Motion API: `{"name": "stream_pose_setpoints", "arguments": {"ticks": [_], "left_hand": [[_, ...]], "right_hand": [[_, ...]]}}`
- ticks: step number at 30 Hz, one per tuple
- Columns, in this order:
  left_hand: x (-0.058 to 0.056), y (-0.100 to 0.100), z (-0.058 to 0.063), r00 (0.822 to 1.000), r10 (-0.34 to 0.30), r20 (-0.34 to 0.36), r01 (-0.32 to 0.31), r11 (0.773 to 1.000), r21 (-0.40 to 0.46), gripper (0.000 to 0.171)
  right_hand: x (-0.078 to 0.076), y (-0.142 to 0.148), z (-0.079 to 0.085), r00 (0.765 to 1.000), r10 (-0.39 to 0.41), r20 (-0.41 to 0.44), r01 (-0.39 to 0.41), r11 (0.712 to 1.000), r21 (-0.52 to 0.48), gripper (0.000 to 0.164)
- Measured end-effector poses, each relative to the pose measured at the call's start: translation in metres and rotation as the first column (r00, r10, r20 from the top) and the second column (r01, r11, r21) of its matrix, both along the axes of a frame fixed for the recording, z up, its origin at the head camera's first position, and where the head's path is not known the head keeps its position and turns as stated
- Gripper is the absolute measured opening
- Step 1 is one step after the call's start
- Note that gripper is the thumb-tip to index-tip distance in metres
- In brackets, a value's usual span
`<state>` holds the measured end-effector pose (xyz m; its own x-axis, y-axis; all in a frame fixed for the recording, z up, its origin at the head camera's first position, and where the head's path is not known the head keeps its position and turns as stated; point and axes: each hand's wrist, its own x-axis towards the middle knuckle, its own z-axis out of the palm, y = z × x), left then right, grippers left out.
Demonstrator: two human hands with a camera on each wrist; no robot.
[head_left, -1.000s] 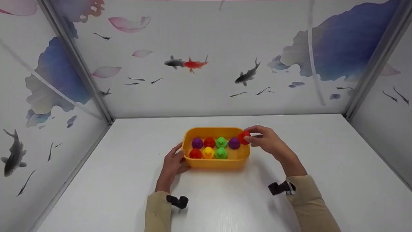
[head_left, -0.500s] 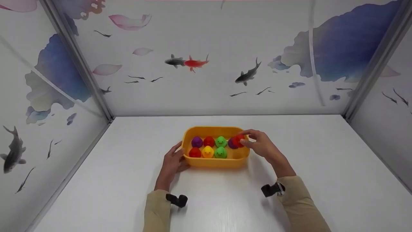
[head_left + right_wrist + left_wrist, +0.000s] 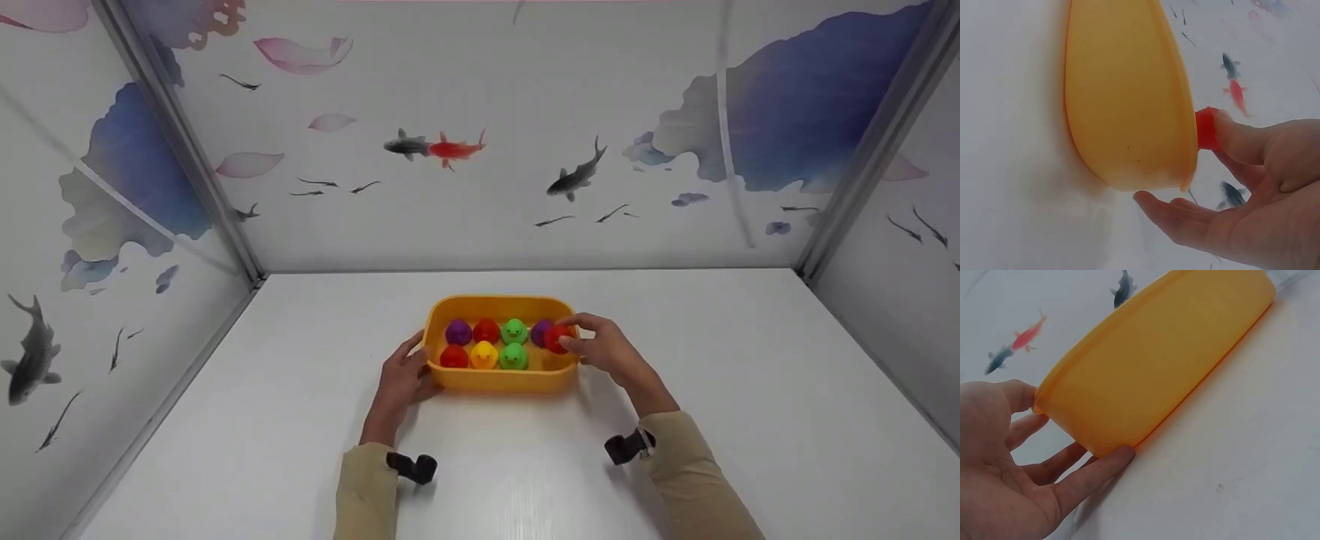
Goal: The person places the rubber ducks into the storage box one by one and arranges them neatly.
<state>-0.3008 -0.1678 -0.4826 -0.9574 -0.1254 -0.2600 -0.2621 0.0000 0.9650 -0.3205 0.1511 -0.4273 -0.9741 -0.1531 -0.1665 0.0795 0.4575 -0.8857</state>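
Observation:
A yellow plastic bin [image 3: 502,382] stands on the table, holding several small rounded toys. My left hand [image 3: 399,381] grips its left end, thumb at the rim and other fingers spread around the lower end in the left wrist view. At the right end, my right hand [image 3: 611,349] pinches a red toy duck [image 3: 556,339] between thumb and fingers, just inside the rim. That duck partly covers a purple toy [image 3: 541,332] behind it. In the right wrist view the bin's wall hides part of the red duck [image 3: 1206,128], while the lower fingers stretch out below the bin's end.
Inside the bin sit a purple toy [image 3: 458,331], red toys [image 3: 454,357], a yellow duck [image 3: 484,355] and green ducks [image 3: 514,357]. A white table [image 3: 495,465] lies beneath, with printed walls [image 3: 480,217] behind and at both sides.
My right hand has brought the red duck left and down from above the bin's right rim to inside it, near the purple toy. The left hand keeps its place at the bin.

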Motion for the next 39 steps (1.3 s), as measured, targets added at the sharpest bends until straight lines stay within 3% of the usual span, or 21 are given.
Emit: {"name": "stream_pose_setpoints", "arguments": {"ticks": [25, 39], "left_hand": [[0.001, 0.0, -0.002, 1.0, -0.002, -0.004, 0.002, 0.999, -0.035, 0.051], [0.001, 0.0, 0.0, 1.0, -0.011, -0.022, 0.011, 1.0, -0.019, 0.05]], "right_hand": [[-0.005, -0.02, -0.014, 0.988, -0.105, 0.112, 0.099, 0.993, 0.062, 0.038], [-0.006, -0.026, -0.019, 0.988, -0.115, 0.098, 0.107, 0.991, 0.086, 0.038]]}}
